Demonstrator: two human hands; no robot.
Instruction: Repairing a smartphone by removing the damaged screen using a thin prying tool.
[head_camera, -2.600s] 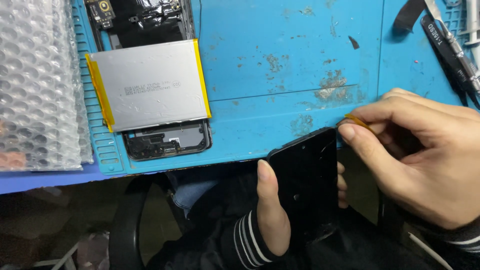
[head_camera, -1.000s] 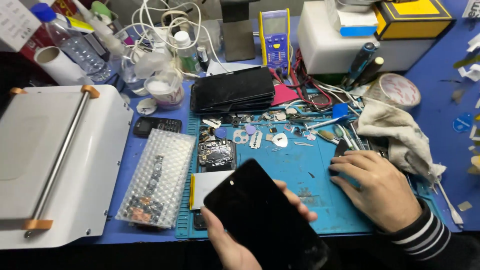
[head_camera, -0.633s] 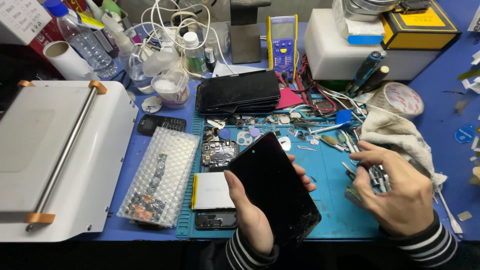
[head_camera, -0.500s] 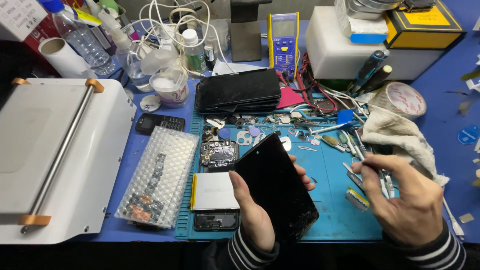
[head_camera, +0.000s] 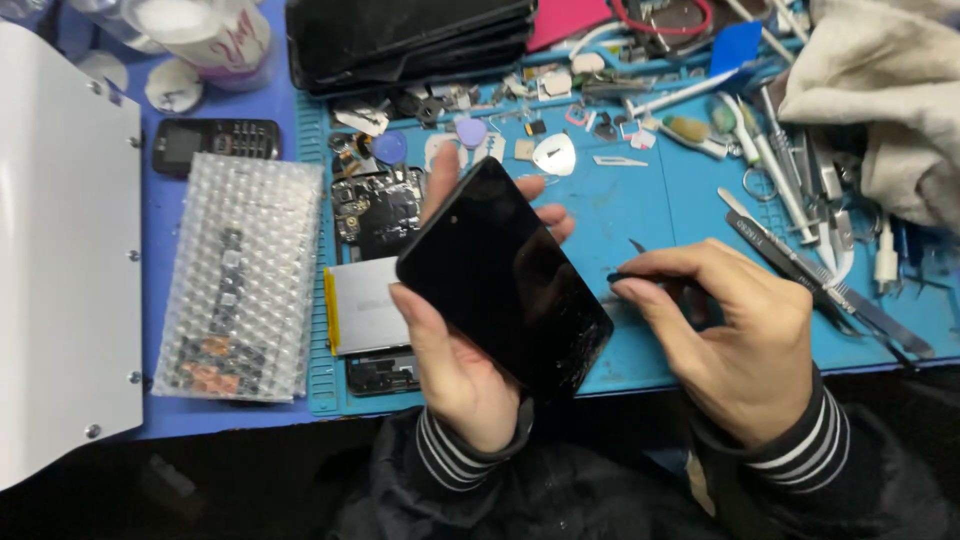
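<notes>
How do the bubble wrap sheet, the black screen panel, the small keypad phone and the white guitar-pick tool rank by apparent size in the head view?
1. bubble wrap sheet
2. black screen panel, held nearer the camera, so unsure against the wrap
3. small keypad phone
4. white pick tool

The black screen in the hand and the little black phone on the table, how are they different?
The black screen is big, smooth and blank, with cracks near its lower corner; the little black phone is far smaller and has buttons. The screen is held tilted in the left hand, whereas the phone lies flat on the blue table, untouched. Both are black and rectangular.
</notes>
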